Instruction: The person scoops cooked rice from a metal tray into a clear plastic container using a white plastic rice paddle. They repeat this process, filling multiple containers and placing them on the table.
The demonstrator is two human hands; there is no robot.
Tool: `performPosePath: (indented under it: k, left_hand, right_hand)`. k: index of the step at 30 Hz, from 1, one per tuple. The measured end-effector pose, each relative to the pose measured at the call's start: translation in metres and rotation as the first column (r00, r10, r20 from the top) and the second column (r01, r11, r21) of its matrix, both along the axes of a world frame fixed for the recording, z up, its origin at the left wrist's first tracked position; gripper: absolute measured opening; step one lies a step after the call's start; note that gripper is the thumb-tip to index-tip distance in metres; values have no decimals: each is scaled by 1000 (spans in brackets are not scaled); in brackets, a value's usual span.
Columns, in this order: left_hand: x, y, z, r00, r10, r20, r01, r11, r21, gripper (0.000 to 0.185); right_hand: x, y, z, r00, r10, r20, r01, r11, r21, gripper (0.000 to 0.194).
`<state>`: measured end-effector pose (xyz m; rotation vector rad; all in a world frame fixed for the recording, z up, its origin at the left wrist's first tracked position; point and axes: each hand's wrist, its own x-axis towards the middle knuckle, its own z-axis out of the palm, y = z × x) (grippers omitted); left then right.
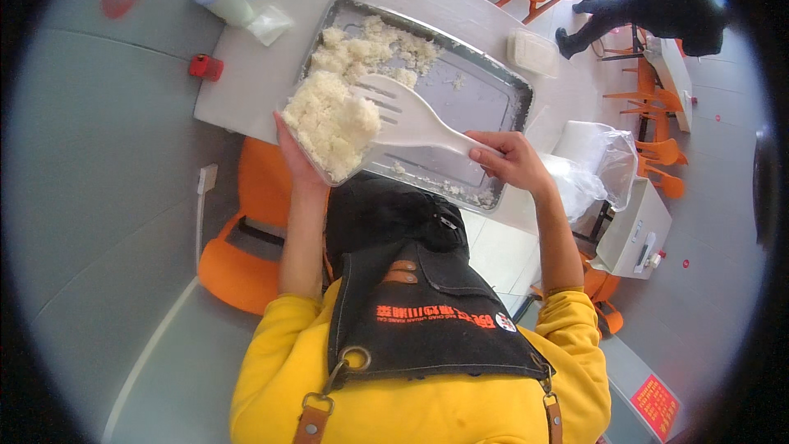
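Note:
My left hand [300, 154] holds a clear plastic container [320, 171] heaped with cooked white rice [333, 120], above the near left part of a large metal tray [521, 95]. In my right hand [508, 157] is the handle of a white slotted rice spatula [425, 125]; its slotted blade reaches to the right side of the heaped rice. More loose rice [370, 46] lies at the tray's far left end, with scattered grains along the near rim. Part of the tray is hidden by the container and spatula.
A lidded plastic box [532, 53] stands beyond the tray's right end. Clear plastic bags [601, 163] lie right of my right forearm. At the far left are a cup [223, 0] and a small red object [206, 67]. An orange chair [246, 246] stands left; a person [669, 3] is farther off.

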<state>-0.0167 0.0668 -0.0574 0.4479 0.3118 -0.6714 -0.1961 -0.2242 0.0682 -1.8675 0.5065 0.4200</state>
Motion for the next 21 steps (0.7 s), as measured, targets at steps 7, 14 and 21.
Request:
performPosePath:
  k: [7,14,21]
  left_hand:
    - [9,-28,21,990,-125,69,133,981,-141,81]
    - [11,-40,35,991,-131,1,131,991,-27,81]
    - [3,-48,64,918,-347,193,396,781,-483,89]
  right_hand:
    - [0,-14,46,930,247,272,-128,912,-390,34]
    - [0,-27,64,867,246,433,-14,881,-472,37]
    - [-16,-20,46,911,-249,330,296,950,-101,35]
